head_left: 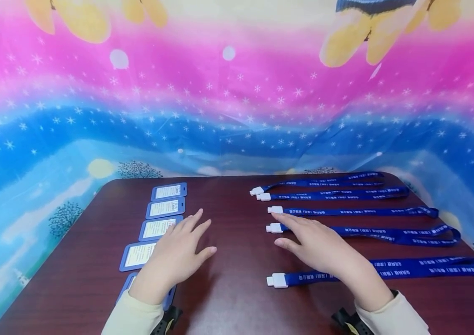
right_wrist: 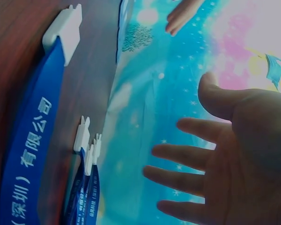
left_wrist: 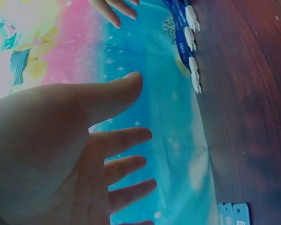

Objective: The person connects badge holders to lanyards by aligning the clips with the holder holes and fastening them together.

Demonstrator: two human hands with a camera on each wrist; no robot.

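My left hand [head_left: 174, 253], fingers spread and holding nothing, hovers over a column of blue-framed badge holders with white cards, such as the badge holder [head_left: 138, 256] beside it. Part of the nearest badge holder [head_left: 125, 284] is hidden under that hand and sleeve. On the other side my right hand [head_left: 325, 244] also has its fingers extended and carries nothing. It is above the blue lanyards, between a lanyard [head_left: 413, 235] and the nearest lanyard [head_left: 429, 267]. White plastic clips, like the clip [right_wrist: 65, 30] large in the right wrist view, end the lanyards on their left.
The dark reddish-brown table [head_left: 237, 298] carries the badge holders on the left and the lanyards on the right, each set in a row going away from me. A colourful snowflake-printed cloth [head_left: 220, 102] hangs behind the table and along its sides.
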